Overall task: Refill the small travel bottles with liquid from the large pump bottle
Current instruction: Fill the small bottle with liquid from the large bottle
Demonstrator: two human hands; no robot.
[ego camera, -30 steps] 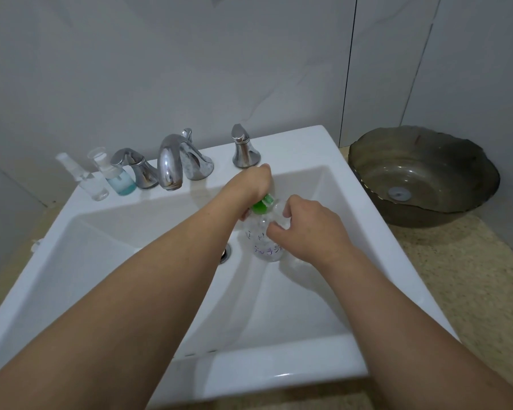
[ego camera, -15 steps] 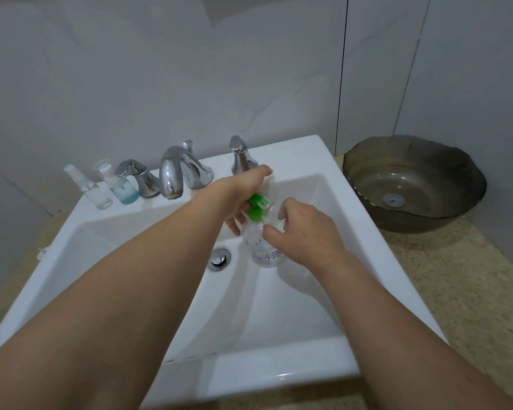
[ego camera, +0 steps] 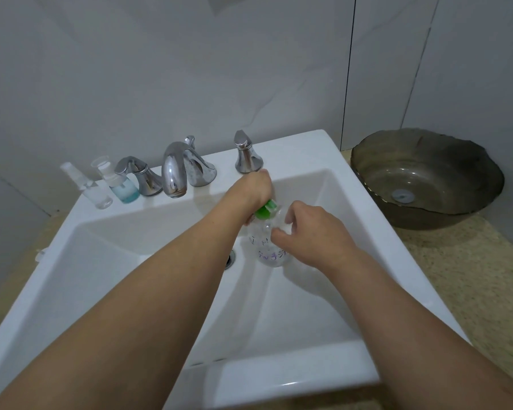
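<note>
step: pumping, judged | left hand (ego camera: pixel 253 187) grips green pump (ego camera: pixel 266 209), press straight down | right hand (ego camera: pixel 310 232) holds small bottle (ego camera: pixel 285 226) against pump bottle (ego camera: pixel 268 247), steady under spout, over sink (ego camera: pixel 323 377)

Both forearms bare, no sleeves, no jewellery.

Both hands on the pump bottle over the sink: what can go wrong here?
1. The left hand works the green pump top while the right hand steadies the clear pump bottle over the sink; a slip could spill liquid toward the drain.
2. The two travel bottles stand uncaught on the ledge, out of the pump's reach.
</note>
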